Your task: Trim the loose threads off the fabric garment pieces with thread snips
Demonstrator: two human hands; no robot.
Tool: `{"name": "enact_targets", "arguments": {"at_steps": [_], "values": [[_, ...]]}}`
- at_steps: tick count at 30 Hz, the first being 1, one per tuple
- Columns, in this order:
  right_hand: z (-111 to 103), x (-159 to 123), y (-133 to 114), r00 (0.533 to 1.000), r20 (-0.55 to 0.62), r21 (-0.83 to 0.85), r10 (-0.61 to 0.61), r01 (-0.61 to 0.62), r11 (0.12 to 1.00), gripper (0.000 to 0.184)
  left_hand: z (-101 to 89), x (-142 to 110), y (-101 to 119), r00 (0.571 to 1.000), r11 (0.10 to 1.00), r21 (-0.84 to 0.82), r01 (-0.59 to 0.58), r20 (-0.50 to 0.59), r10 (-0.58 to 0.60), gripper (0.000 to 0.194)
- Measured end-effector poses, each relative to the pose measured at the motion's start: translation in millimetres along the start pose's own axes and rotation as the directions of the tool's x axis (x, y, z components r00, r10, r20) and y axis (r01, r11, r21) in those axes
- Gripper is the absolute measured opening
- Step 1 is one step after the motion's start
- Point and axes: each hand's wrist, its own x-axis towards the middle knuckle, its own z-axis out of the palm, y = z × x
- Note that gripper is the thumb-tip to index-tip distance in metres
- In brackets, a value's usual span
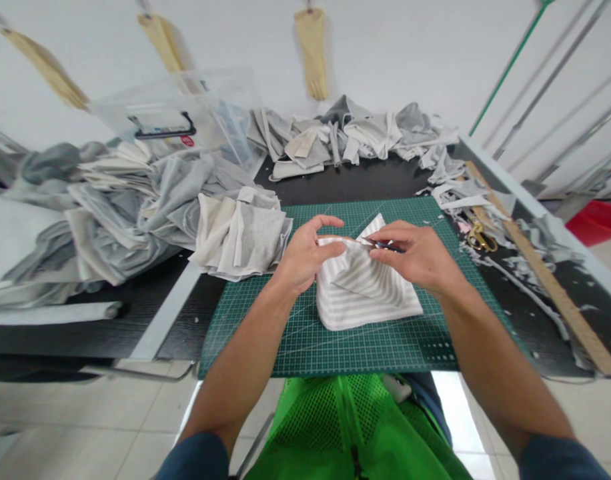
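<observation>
A grey-and-white striped cloth lies partly folded on the green cutting mat, its upper edge raised off the mat. My left hand grips that edge at the cloth's upper left corner, thumb on top and index finger stretched out. In my right hand are small dark-handled thread snips, with the metal tip pointing left against the cloth's raised edge. The tip sits close to my left fingertips. Whether the blades are apart is too small to tell.
Grey and white fabric pieces are heaped at the left, before a clear plastic bin. More scraps line the back. On the right lie gold-handled scissors, a wooden ruler and loose trimmings. Yellow gloves hang on the wall.
</observation>
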Motion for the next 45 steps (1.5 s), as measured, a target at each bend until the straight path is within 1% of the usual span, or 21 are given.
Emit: {"name": "enact_targets", "arguments": {"at_steps": [3, 8, 16, 22, 33, 36, 41, 45], "values": [[3.2, -0.1, -0.2, 1.000, -0.002, 0.024, -0.012, 0.012, 1.000, 0.018, -0.4, 0.0, -1.1, 0.999, 1.000, 0.002, -0.018, 0.029, 0.017, 0.057], [6.5, -0.3, 0.3, 1.000, 0.021, 0.050, 0.014, -0.015, 0.999, 0.022, 0.3, -0.4, -1.6, 0.998, 0.999, 0.007, -0.037, 0.054, 0.036, 0.059], [7.4, -1.1, -3.3, 1.000, 0.013, 0.059, 0.016, -0.017, 0.998, 0.017, 1.4, -0.7, -1.0, 0.999, 0.999, 0.035, -0.028, 0.038, 0.026, 0.059], [8.1, -0.9, -2.4, 0.999, 0.001, 0.064, 0.046, -0.046, 0.997, 0.014, 2.3, -1.1, -0.7, 0.998, 0.998, 0.038, -0.042, 0.050, 0.040, 0.057], [7.0, -0.4, -6.3, 0.998, -0.008, 0.045, 0.054, -0.054, 0.998, 0.007, 4.2, -2.1, 0.1, 0.998, 0.992, 0.117, -0.056, 0.029, 0.053, 0.052], [6.6, -0.3, -4.8, 0.998, -0.019, 0.043, 0.060, -0.059, 0.997, 0.009, 3.4, -1.9, -0.9, 0.998, 0.990, 0.129, -0.061, 0.032, 0.057, 0.052], [6.0, -0.5, -5.3, 0.998, 0.021, 0.032, 0.063, -0.064, 0.997, 0.014, 2.9, -1.2, -2.3, 0.997, 0.980, 0.182, -0.079, 0.034, 0.074, 0.054], [7.1, -1.1, -6.9, 0.998, 0.023, 0.023, 0.062, -0.063, 0.998, 0.012, 4.3, -1.6, -2.1, 0.996, 0.970, 0.227, -0.083, 0.035, 0.077, 0.055]]}}
